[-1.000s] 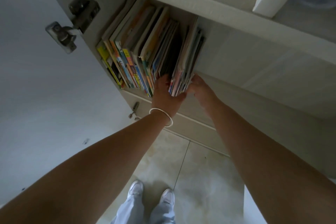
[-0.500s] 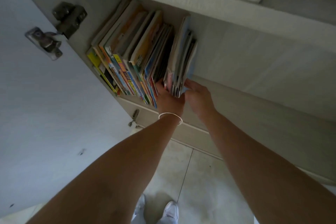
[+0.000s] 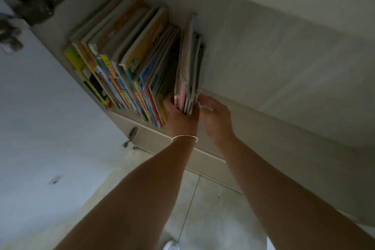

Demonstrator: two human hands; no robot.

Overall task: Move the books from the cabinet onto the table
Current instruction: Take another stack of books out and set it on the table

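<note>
Pale floor tiles (image 3: 213,209) below, then the left hand (image 3: 180,116) and right hand (image 3: 216,116) pinching a thin bundle of floppy picture books (image 3: 189,67) (likely slippery; squeeze low) on the grey cabinet shelf (image 3: 263,57).

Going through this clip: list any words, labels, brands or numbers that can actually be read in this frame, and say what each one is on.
None can be read.
Spines and covers of the books in the cabinet: coloured blocks and marks that may be lettering, too blurred and dim to read.
Thin books held between the left hand and right hand: no legible print.
</note>
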